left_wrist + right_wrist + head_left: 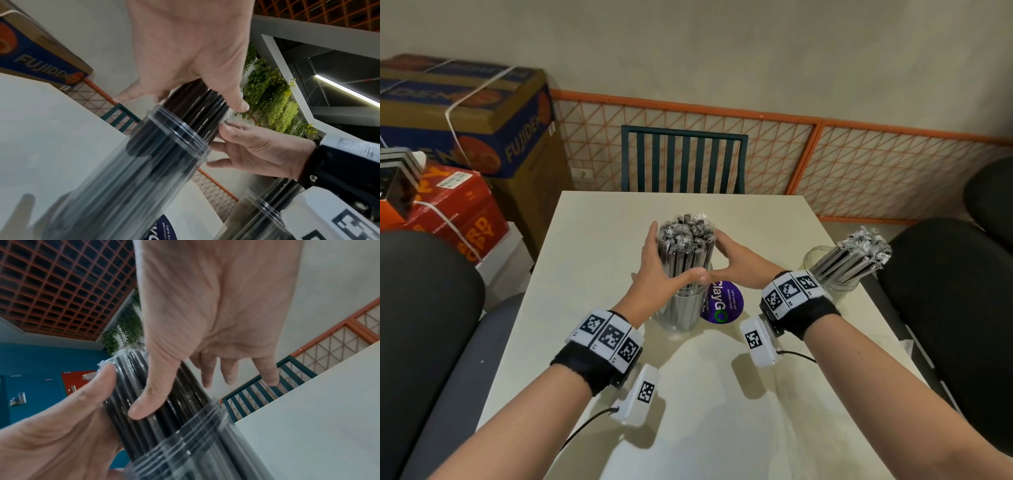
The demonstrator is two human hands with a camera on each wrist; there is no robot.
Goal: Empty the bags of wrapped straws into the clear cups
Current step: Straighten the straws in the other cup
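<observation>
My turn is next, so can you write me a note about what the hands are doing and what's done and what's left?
Left hand: open, fingers straight against the middle straws.
Right hand: open, cupping their other side.
Those straws stand upright in the middle cup, both on the table.
The second cup, at the table's right edge, holds leaning straws.
Done: both cups filled. No bags in view.
Left: probably just let go.

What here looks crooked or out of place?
The right cup near the table's right edge has its straws leaning sharply to the right. The middle cup's straws stand upright between both hands. Nothing has spilled.
</observation>
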